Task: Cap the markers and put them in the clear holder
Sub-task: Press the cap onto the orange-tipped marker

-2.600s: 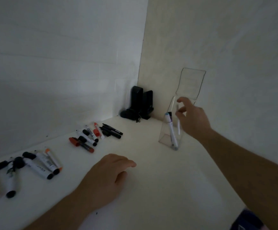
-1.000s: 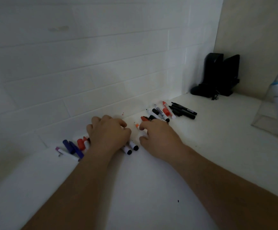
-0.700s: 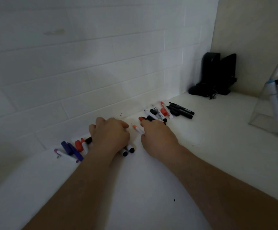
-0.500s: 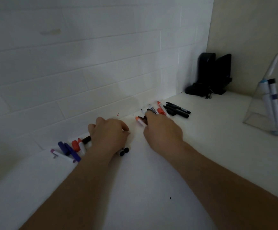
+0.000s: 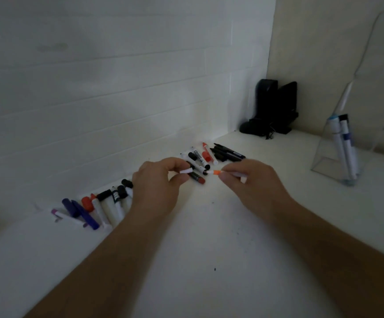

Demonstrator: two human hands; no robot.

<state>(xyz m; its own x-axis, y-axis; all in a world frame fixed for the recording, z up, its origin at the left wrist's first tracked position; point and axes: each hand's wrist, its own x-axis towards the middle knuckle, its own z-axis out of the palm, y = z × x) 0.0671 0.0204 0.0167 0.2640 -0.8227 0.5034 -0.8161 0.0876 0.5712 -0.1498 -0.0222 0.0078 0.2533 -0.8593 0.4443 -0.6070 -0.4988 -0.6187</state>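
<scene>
Capping step, mid-way. Landmark: the orange-tipped marker (image 5: 218, 172) held up above the counter, centre frame. Left of it and well apart, a loose row of markers (image 5: 90, 207) lies on the counter along the wall: purple, red, black-capped whites. Just left of the orange tip, the left hand (image 5: 159, 187) pinches a small white piece (image 5: 185, 171) between thumb and curled fingers; looks like a cap or a marker end, can't tell which. Its open end faces the orange tip, near but not touching. The right hand (image 5: 253, 182) grips the orange-tipped marker, fingers curled round the barrel, tip pointing left. Behind the tip, a second pile (image 5: 209, 156) of black and red markers lies on the counter. Far right of it, the clear holder (image 5: 324, 161) stands by the side wall with two capped markers (image 5: 343, 143) leaning inside.

Next move, my read: line the two pieces up on one axis, push together until seated, then carry it right to the holder. Most markers not done yet.

Surface: white counter (image 5: 209, 260), a few dark specks. Room: white brick wall (image 5: 117, 88) behind, plain beige side wall, dark black object (image 5: 273, 109) in the corner. Dim light.
</scene>
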